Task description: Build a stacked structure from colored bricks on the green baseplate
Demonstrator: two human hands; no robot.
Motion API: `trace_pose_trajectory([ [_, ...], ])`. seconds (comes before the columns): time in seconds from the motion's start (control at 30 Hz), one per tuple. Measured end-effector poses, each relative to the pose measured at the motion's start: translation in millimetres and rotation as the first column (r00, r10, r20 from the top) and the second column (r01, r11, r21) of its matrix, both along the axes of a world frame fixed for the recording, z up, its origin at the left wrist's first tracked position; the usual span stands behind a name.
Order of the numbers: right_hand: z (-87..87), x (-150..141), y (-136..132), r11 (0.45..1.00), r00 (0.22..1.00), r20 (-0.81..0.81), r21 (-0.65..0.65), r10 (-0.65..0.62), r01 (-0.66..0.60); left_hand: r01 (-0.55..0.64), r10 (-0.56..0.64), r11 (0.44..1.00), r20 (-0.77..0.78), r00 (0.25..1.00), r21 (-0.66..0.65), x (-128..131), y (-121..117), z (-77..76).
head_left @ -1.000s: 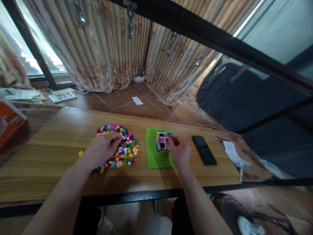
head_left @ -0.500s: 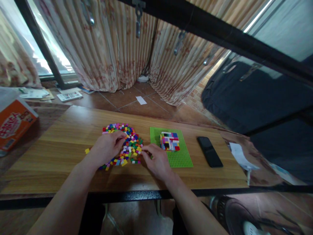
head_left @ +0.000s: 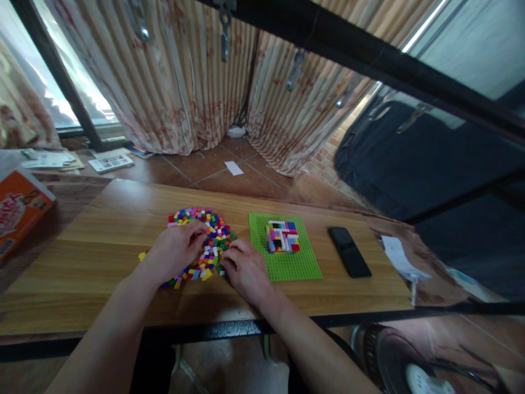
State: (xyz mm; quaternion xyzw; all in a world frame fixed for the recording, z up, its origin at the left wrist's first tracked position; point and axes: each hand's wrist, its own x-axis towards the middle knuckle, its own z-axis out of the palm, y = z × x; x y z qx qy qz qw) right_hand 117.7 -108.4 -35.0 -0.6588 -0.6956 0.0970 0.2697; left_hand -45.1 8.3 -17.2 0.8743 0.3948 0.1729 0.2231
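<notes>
A loose heap of small coloured building bricks [head_left: 213, 251] lies on the wooden table. Over its left side is my left hand [head_left: 180, 245], thumb and fingers pinched together at the bricks; whatever is between the tips is too small to make out. My right hand [head_left: 245, 268] reaches into the heap's right edge, fingers curled and closed, their tips among the bricks. What it holds, if anything, is hidden. To the right of that hand lies a green baseplate [head_left: 305, 262], bearing a blocky multicoloured brick build [head_left: 283, 237] with white, red and blue on top.
A black phone [head_left: 349, 253] lies right of the baseplate on the table [head_left: 98, 235]. An orange box [head_left: 22, 210] stands at the far left. Papers [head_left: 400, 257] lie past the table's right end. Below, at lower right, is a round dark appliance [head_left: 404, 355].
My right hand has moved left, away from the baseplate and further into the bricks. My left hand stays pinched at nearly the same spot. The whole view has shifted slightly.
</notes>
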Motion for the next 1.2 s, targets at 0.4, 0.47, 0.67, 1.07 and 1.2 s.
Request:
trace_pose_trajectory([
  [0.4, 20.2, 8, -4, 0.991, 0.984, -0.162, 0.097, -0.080, 0.096, 0.012, -0.012, 1.000, 0.011, 1.000, 0.001, -2, 1, 1.2],
  [0.47, 28.2, 25, -8, 0.970, 0.957, -0.237, 0.134, -0.167, 0.203, 0.022, -0.022, 1.000, 0.011, 1.000, -0.004, -3, 2, 0.0],
  [0.67, 33.0, 90, -21, 0.817, 0.793, -0.372, 0.134, -0.483, 0.561, 0.043, -0.043, 0.999, 0.008, 0.999, -0.014, -2, 3, -2.9],
  [1.07, 29.8, 102, -26, 0.753, 0.753, 0.017, -0.015, -0.658, 0.658, 0.033, -0.033, 0.999, 0.007, 0.999, -0.009, -2, 4, -4.7],
  [1.2, 30.0, 101, -25, 0.754, 0.754, 0.010, -0.017, -0.657, 0.657, 0.027, -0.027, 0.999, -0.005, 1.000, -0.022, -2, 5, -5.9],
])
